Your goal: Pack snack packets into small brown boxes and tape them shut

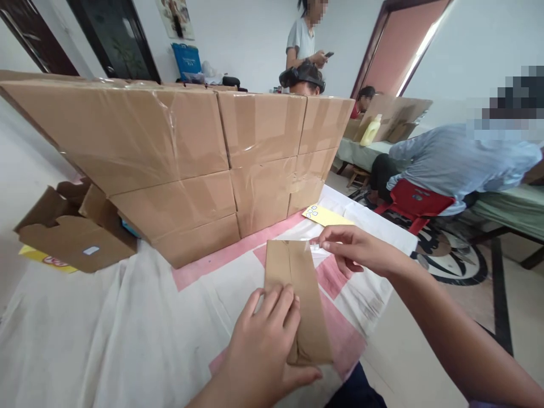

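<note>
A narrow brown cardboard box lies on the table in front of me. My left hand rests on its left side, fingers lying on the top face and thumb stretched out along the near end. At the box's far right corner, my right hand is closed in a pinch on a small piece of clear tape. The tape reaches the box's edge; how much of it is stuck down I cannot tell.
A wall of taped cardboard boxes stands across the table. To the left sits an open cardboard carton. A yellow card lies beyond my right hand. Other people are nearby, one on a red chair.
</note>
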`<action>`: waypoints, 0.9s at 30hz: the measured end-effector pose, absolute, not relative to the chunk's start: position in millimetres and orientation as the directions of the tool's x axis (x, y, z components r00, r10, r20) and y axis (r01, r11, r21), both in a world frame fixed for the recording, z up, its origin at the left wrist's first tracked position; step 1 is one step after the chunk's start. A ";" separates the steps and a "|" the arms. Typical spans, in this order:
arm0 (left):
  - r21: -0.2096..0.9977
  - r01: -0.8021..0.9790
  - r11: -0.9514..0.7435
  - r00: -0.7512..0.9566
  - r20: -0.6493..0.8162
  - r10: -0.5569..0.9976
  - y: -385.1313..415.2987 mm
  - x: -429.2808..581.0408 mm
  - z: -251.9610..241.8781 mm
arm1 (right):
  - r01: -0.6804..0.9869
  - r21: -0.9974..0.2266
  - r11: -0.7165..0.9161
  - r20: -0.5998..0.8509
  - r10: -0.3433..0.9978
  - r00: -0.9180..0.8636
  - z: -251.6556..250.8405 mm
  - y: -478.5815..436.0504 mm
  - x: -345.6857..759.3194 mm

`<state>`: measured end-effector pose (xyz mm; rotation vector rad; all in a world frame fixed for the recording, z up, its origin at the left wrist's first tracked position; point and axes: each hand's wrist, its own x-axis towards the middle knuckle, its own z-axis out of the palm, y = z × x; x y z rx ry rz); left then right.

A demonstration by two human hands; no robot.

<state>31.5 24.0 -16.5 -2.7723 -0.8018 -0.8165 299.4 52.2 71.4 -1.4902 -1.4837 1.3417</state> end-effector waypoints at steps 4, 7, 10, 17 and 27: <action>-0.004 0.519 -0.855 0.694 0.585 0.419 23.0 29.4 -30.6 | 0.355 -0.918 -0.178 -0.260 0.944 -0.201 68.6 55.0 278.3; 0.048 0.527 -0.848 0.674 0.584 0.452 20.2 29.8 -35.5 | 0.328 -0.924 -0.197 -0.267 0.946 -0.185 59.9 60.2 260.4; 0.086 0.535 -0.840 0.649 0.595 0.474 18.6 32.1 -37.1 | 0.290 -0.918 -0.270 -0.326 0.930 -0.169 51.3 63.8 244.7; 0.104 0.557 -0.824 0.654 0.556 0.512 15.0 34.1 -28.4 | 0.318 -0.867 -0.383 -0.451 0.875 -0.177 43.6 61.1 230.4; 0.027 0.576 -0.817 0.685 0.529 0.501 14.6 31.4 -21.5 | 0.375 -0.829 -0.414 -0.508 0.839 -0.196 45.1 55.1 235.1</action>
